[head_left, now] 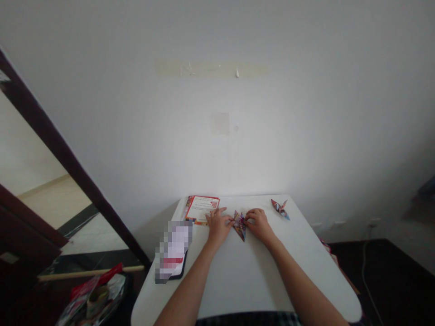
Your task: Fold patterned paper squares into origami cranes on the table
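A folded piece of patterned paper [239,226], pointed towards me, lies between my two hands on the white table [244,276]. My left hand [218,224] pinches its left edge between thumb and forefinger, the other fingers stretched out towards the printed sheets. On the other side, my right hand [258,223] grips the right edge with thumb and curled fingers. Farther right rests a folded paper crane [280,209] in similar colourful paper, touched by neither hand. Fine creases in the held paper are too small to make out.
Printed sheets with a red border [200,208] lie at the table's back left. A phone [178,270], partly blurred out, is by the left edge. The wall [217,163] stands behind the table. A bag-lined bin [98,299] is on the floor at left.
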A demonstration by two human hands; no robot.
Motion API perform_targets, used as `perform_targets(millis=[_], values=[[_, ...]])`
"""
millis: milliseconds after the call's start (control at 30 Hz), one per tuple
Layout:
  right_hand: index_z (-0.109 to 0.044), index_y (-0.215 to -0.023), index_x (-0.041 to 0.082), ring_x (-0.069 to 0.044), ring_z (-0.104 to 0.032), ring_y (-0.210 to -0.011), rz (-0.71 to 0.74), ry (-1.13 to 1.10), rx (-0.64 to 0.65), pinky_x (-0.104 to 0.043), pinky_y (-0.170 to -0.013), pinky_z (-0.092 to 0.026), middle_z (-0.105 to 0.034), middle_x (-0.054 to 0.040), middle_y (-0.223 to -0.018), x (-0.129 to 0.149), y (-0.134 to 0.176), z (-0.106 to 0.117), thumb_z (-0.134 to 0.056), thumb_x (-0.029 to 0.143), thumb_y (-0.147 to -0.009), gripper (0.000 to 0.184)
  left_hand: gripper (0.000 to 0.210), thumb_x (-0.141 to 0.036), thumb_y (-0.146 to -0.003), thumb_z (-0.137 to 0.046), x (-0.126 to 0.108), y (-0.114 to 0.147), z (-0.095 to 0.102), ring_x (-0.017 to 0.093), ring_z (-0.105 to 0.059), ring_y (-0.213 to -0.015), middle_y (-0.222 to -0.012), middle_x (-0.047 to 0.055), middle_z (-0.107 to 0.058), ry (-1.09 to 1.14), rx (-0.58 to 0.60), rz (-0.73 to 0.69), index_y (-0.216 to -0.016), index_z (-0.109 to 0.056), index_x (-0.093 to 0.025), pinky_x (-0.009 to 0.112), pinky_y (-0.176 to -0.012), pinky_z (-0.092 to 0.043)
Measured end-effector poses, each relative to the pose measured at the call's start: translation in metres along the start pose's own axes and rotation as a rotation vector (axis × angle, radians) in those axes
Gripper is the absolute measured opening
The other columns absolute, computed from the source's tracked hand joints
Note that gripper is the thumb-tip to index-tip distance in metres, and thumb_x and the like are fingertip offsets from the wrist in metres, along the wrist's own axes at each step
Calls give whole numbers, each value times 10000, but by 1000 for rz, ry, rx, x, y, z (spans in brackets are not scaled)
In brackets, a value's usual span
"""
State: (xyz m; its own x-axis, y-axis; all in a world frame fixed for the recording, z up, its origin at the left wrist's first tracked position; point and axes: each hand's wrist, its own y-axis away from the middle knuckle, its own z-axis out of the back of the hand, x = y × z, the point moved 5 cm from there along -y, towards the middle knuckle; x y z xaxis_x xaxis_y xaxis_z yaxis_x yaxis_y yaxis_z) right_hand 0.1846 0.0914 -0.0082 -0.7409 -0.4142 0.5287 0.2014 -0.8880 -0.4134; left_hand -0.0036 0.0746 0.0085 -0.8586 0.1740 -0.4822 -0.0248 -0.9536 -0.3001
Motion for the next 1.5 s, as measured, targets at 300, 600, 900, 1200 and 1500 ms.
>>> perform_targets(millis=[300,600,900,1200,1500], values=[[-749,-877,255,-236,-550,-1073,8,10,14,-369,-956,-408,-682,-54,-1022,0,0,-1,-636,339,-839,145,77,-344,-804,-695,1,1,2,319,-399,-1313,-1353,10,-575,13,-35,-5,-806,-767,-316,684,-1117,-160],[-750,-858,271,-235,-540,-1056,58,1,-24,-368,-950,-395,-685,-40,-1011,-3,0,-5,-683,302,-817,84,58,-338,-799,-714,-1,-2,4,309,-422,-1287,-1327,-3,-600,39,-67,-14,-788,-770,-328,668,-1104,-203],[-747,-856,277,-241,-534,-1055,90,3,-26,-380,-947,-394,-682,-36,-1018,-1,1,-4,-706,295,-801,70,46,-320,-789,-723,-2,0,3,310,-415,-1294,-1339,4,-589,54,-65,-15,-803,-763,-302,662,-1108,-203],[-750,-836,290,-246,-537,-1059,105,-4,-22,-396,-947,-398,-683,-38,-1023,-1,1,-5,-711,292,-795,56,50,-322,-783,-722,0,-2,1,311,-423,-1287,-1331,-2,-591,68,-65,-17,-757,-760,-304,683,-1095,-198],[-756,-844,288,-242,-539,-1065,89,38,-11,-386,-947,-397,-679,-36,-1032,1,2,-4,-717,297,-787,70,59,-346,-787,-722,0,-2,4,305,-437,-1274,-1327,1,-600,77,-79,-8,-815,-773,-333,662,-1108,-204]])
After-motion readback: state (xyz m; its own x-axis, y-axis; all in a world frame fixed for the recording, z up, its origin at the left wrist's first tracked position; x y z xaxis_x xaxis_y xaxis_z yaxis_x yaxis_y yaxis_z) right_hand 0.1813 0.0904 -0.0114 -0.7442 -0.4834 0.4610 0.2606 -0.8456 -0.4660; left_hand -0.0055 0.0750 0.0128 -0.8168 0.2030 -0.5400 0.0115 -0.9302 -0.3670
